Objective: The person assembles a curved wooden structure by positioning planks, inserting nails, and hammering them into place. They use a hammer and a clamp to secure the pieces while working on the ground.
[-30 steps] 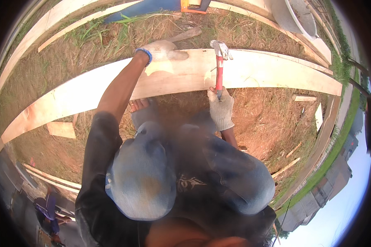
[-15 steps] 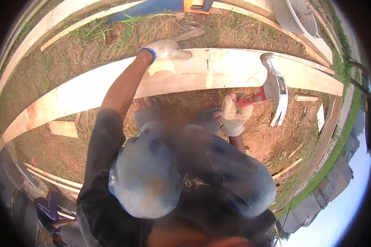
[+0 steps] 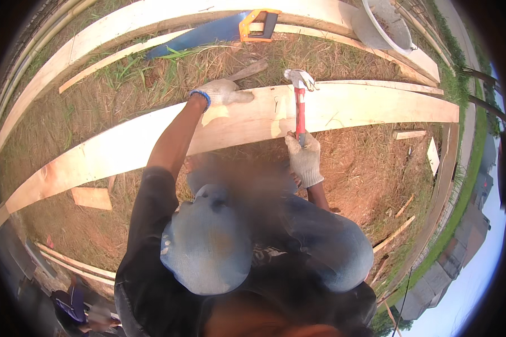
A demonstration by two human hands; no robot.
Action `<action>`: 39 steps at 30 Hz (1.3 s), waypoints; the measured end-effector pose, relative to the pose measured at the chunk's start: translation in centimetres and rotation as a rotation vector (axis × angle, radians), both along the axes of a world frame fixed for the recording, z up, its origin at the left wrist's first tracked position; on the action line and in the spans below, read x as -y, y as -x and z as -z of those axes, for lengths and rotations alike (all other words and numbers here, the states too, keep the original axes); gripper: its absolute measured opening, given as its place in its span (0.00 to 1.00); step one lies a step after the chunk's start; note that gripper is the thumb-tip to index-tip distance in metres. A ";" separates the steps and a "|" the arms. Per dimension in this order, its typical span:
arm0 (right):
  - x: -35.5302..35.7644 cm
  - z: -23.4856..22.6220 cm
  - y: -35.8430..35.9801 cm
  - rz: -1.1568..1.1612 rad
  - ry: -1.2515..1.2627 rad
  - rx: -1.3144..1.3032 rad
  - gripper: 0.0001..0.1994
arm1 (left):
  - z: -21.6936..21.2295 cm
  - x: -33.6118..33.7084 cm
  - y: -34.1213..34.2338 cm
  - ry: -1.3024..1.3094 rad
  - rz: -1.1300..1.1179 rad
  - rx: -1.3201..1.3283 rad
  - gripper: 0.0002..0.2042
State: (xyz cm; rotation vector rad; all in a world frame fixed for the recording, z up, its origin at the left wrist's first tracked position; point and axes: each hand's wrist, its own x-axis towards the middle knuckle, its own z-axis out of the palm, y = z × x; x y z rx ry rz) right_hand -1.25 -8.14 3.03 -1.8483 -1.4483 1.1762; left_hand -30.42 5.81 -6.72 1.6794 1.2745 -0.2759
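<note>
A long pale wooden board [image 3: 168, 135] runs across in front of my knees. My left hand [image 3: 222, 92], in a cream glove with a blue cuff, grips its far edge, the thumb lying along the face. Just right of that thumb, a thin dark nail [image 3: 276, 103] stands at the board. My right hand [image 3: 305, 160], gloved too, is closed round the lower handle of a claw hammer [image 3: 301, 104]. The red handle crosses over the board, and the metal head appears past its far edge. Whether the hammer touches the wood I cannot tell.
Beyond the board lies a handsaw [image 3: 208, 35] with an orange and black handle, near another long timber [image 3: 152, 16]. A pale bucket [image 3: 382, 28] stands at the far right. Offcuts [image 3: 93, 197] lie on the dry grass. Another person [image 3: 76, 309] is at the lower left.
The hammer has swung from right of the board, head near me, to the left and away, now pointing forward across the board. My left hand keeps its hold. More of the saw shows.
</note>
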 end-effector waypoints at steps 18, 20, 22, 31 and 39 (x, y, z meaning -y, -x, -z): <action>1.8 -0.3 -2.4 0.041 -0.486 0.266 0.09 | -1.8 -0.4 -1.5 0.015 -0.025 0.132 0.40; 1.6 0.8 -1.1 -0.078 -0.091 0.255 0.13 | -2.0 -0.2 -1.2 0.018 -0.045 0.155 0.40; 1.2 0.1 -0.4 -0.096 -0.012 0.161 0.14 | -1.6 -0.1 -0.3 0.000 -0.086 0.162 0.40; 0.6 -0.4 -0.9 0.015 0.139 0.224 0.10 | -1.2 -0.3 -1.0 0.058 -0.053 0.154 0.40; 3.4 6.8 -9.2 0.619 -0.165 -0.591 0.10 | -0.9 -1.2 -2.2 0.055 -0.030 0.136 0.40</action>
